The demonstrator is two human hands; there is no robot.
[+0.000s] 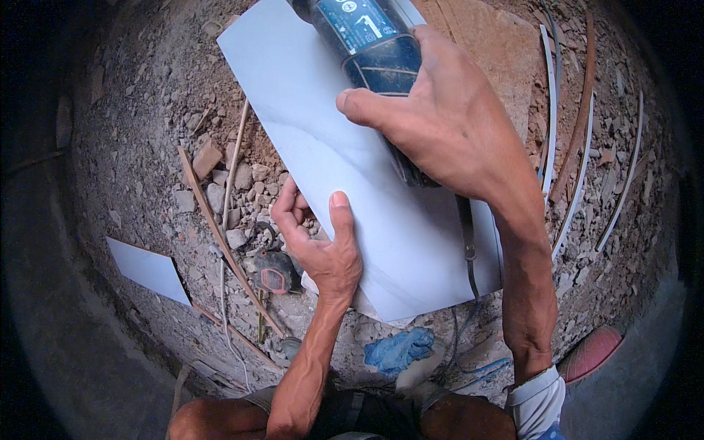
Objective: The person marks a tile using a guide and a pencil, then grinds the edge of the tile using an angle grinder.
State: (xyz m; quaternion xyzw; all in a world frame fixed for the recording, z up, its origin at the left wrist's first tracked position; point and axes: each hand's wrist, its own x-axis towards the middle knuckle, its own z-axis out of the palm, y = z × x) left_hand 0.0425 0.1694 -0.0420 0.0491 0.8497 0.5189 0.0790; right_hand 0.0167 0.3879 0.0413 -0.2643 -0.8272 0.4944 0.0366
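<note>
A large white tile with faint grey veins lies slanted in front of me. My left hand grips its left edge, thumb on the upper face and fingers curled at the rim. Over the tile, my right hand is wrapped round the dark blue body of a corded power tool, which looks like an angle grinder. The tool's front end is cut off by the upper border, so its disc cannot be seen. From its rear, a black cord runs across the tile toward my knees.
Rubble surrounds the tile. A wooden strip, a tape measure and a white tile offcut lie left. Blue crumpled plastic is near my knees. Thin white strips lie right, a brown board beyond the tile.
</note>
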